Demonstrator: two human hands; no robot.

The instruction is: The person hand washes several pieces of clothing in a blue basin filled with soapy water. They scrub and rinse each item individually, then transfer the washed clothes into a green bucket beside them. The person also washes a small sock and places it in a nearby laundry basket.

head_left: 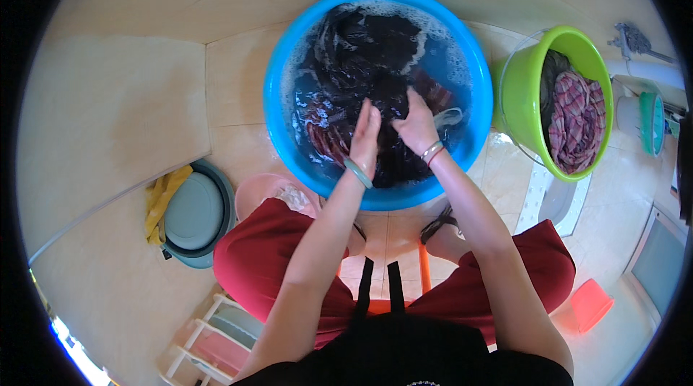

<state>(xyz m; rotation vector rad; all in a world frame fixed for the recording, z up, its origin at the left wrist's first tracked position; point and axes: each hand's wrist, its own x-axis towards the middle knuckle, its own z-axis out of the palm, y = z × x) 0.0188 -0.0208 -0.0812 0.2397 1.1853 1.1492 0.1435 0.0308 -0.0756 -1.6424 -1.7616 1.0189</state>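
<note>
In a large blue basin (276,97) of soapy water, a dark wet garment (372,43) is heaped, partly above the surface. My left hand (366,139), with a pale green bangle at the wrist, is closed on a bunch of that cloth near the basin's middle. Close by on the right, my right hand (419,128) grips the same dark cloth, its thumb pointing away from me; some fingertips are hidden in the folds. Dark red striped cloth (326,139) lies in the water left of my left hand. More reddish cloth (432,90) shows beyond my right hand.
A green bucket (521,97) on the right holds a pink plaid garment (576,122) and dark cloth. Left of my knees are a pink basin (253,189), a grey-green tub (195,211) and a yellow cloth (164,202). A white floor drain pan (530,202) lies below the bucket.
</note>
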